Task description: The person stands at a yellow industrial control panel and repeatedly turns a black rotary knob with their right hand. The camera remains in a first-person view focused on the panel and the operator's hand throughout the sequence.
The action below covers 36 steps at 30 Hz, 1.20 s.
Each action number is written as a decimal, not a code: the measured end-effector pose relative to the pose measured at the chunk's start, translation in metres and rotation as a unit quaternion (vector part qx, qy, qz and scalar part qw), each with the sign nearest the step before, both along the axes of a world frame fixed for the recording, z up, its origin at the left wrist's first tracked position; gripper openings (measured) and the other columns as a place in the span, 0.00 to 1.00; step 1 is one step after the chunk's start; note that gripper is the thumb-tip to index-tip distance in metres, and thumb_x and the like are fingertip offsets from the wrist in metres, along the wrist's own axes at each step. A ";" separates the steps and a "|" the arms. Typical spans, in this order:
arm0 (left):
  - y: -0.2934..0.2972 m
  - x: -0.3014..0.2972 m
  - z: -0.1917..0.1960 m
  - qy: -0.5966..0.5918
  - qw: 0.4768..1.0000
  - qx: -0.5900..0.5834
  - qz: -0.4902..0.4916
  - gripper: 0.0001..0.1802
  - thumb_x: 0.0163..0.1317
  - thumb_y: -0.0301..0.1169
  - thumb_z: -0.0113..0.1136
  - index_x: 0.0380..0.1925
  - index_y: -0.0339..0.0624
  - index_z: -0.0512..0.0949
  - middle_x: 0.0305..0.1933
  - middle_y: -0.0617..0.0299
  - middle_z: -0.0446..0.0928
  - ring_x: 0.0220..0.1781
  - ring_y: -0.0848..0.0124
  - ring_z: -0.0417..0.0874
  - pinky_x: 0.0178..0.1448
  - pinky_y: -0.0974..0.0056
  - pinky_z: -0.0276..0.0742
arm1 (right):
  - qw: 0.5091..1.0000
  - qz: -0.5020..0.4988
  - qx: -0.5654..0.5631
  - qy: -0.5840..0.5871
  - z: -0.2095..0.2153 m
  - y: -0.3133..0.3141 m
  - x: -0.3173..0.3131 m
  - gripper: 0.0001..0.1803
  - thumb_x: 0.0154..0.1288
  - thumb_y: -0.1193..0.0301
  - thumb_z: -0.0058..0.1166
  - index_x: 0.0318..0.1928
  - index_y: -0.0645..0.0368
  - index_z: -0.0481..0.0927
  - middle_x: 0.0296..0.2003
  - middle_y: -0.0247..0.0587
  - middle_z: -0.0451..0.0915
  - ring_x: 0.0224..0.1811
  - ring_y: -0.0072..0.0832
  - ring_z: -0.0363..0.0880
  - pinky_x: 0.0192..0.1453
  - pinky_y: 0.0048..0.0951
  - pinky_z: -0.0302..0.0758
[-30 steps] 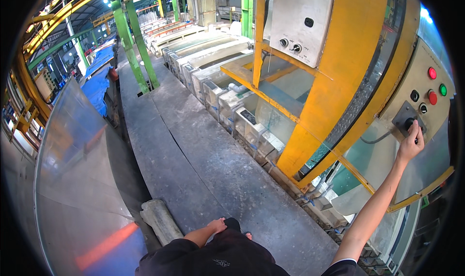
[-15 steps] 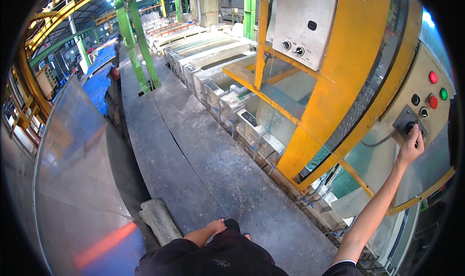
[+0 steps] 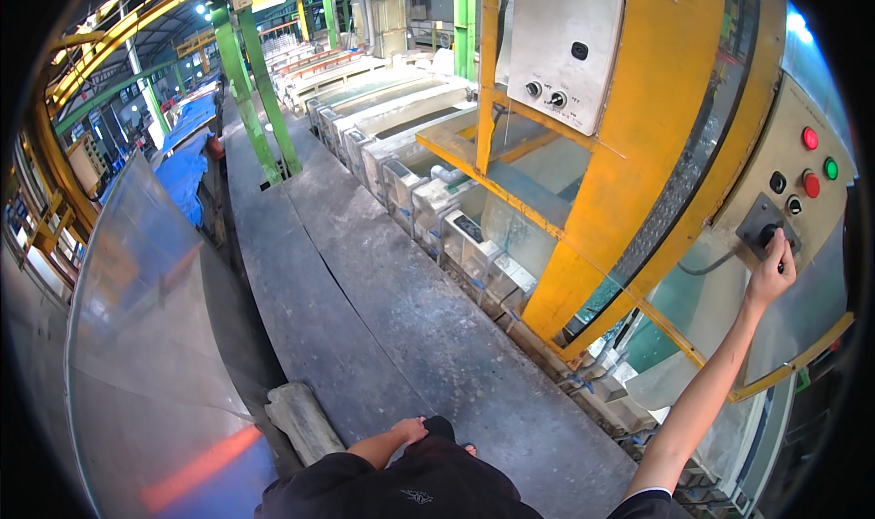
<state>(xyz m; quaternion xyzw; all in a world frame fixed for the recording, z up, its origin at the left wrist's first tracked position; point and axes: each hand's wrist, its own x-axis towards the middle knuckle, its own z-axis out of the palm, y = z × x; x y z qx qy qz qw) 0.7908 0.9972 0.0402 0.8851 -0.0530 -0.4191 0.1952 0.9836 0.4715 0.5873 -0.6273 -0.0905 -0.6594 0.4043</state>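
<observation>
My right hand (image 3: 771,277) is raised at the far right, its fingers closed around a black joystick lever (image 3: 771,235). The lever sits on a square grey plate low on a beige control panel (image 3: 740,195). Above it on the panel are two red buttons, a green button (image 3: 830,168) and two black selector knobs. My left hand (image 3: 410,430) is low in front of my body, against dark clothing. Its fingers look curled and pressed together, and whatever they may hold is hidden.
A yellow steel frame (image 3: 629,173) carries a grey control box (image 3: 563,54). Behind it runs a row of liquid-filled tanks (image 3: 401,118). A grey walkway (image 3: 365,282) passes green posts (image 3: 264,109). At left stand a translucent sheet (image 3: 137,337) and a greyish log-like piece (image 3: 303,421).
The view has shifted very slightly. My right hand stays on the joystick lever, and my left hand keeps its place near my body.
</observation>
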 end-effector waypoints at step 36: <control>-0.001 -0.003 0.019 0.024 0.999 0.004 -0.029 0.34 0.56 0.50 0.40 0.56 0.35 0.63 0.58 0.46 0.65 0.56 0.52 0.70 0.59 0.56 0.65 | 1.000 -0.007 -0.010 0.007 0.001 0.005 -0.003 0.16 0.63 0.74 0.49 0.18 0.64 0.67 0.18 0.26 0.64 0.24 0.13 0.58 0.30 0.16 0.56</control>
